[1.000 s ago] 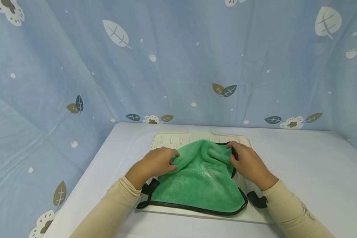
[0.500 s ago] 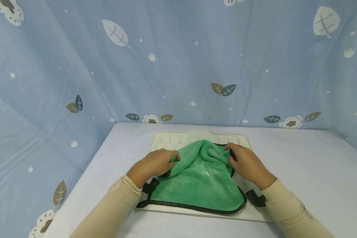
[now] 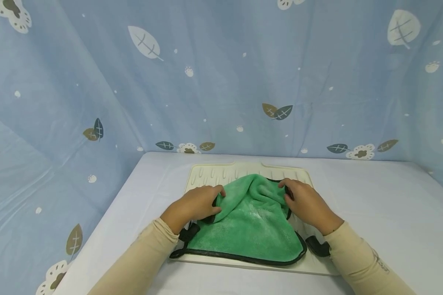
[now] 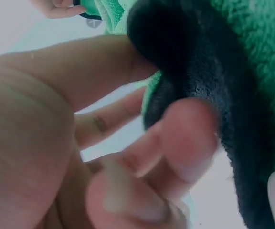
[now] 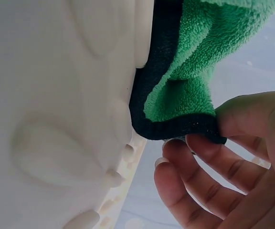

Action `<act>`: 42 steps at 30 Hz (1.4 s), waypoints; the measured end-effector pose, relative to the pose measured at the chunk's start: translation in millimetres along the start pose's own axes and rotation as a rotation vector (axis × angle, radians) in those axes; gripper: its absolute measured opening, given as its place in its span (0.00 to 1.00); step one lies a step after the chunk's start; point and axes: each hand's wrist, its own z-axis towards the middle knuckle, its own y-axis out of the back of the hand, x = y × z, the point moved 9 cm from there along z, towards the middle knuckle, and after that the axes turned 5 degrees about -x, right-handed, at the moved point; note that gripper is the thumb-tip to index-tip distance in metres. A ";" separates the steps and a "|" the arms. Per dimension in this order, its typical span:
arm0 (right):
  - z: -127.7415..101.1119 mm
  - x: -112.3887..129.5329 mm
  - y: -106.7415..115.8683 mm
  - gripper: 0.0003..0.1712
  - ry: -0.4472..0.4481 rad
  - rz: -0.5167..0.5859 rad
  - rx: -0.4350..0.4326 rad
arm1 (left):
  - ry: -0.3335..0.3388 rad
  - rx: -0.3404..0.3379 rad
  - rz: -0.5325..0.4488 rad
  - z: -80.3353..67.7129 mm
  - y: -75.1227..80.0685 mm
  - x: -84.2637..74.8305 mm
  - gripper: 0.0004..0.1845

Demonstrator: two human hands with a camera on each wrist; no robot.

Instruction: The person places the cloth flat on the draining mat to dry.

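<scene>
A green fleece cloth [image 3: 249, 221] with black edging lies bunched on a cream ribbed tray [image 3: 214, 174]. My left hand [image 3: 197, 203] pinches the cloth's far left corner; up close, thumb and fingers [image 4: 175, 138] clamp the black edge [image 4: 195, 71]. Over on the far right corner, my right hand [image 3: 304, 200] grips the cloth. In the right wrist view the thumb and forefinger pinch the black hem [image 5: 185, 129] of the green cloth [image 5: 195, 57] beside the tray's rim [image 5: 56, 119]. The cloth's near edge rests flat on the tray.
The tray sits on a white table [image 3: 384, 205]. A blue curtain [image 3: 221, 73] with leaf prints closes in the back and both sides. Black wrist straps [image 3: 317, 246] show near both sleeves.
My left hand has slid slightly right and farther along the cloth's corner, exposing more black edging under its fingers. The right hand has barely moved.
</scene>
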 end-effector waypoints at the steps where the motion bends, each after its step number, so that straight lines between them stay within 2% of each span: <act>1: 0.0 0.4 0.1 0.14 0.003 0.000 -0.002 | -0.012 -0.014 0.000 -0.4 0.8 -1.0 0.21; 7: -1.4 2.7 -0.3 0.14 0.020 0.003 -0.003 | -0.039 -0.065 0.014 -1.8 4.9 -3.8 0.22; 12: -2.2 1.5 -1.3 0.14 0.013 -0.002 0.009 | -0.042 -0.111 0.085 -0.9 12.4 -6.2 0.21; 16: -1.6 1.7 -0.6 0.14 0.021 -0.012 0.005 | -0.031 -0.185 0.110 -0.2 21.9 -6.9 0.14; 22: -0.7 1.6 1.6 0.13 0.032 -0.020 -0.018 | -0.041 -0.337 0.070 -2.2 39.5 -7.7 0.04; 27: -0.3 0.9 3.0 0.13 0.034 -0.021 -0.030 | -0.056 -0.399 0.052 -4.6 46.9 -6.8 0.04; 32: 0.2 0.3 4.5 0.14 0.034 -0.013 -0.035 | -0.023 -0.390 0.046 -2.9 46.0 -1.9 0.08; 36: -0.3 -1.4 5.4 0.14 0.031 -0.001 -0.033 | 0.006 -0.325 0.057 1.1 38.9 1.0 0.13; 42: 1.3 -3.9 4.6 0.15 0.029 0.010 -0.022 | 0.037 -0.218 0.123 3.3 24.5 6.9 0.25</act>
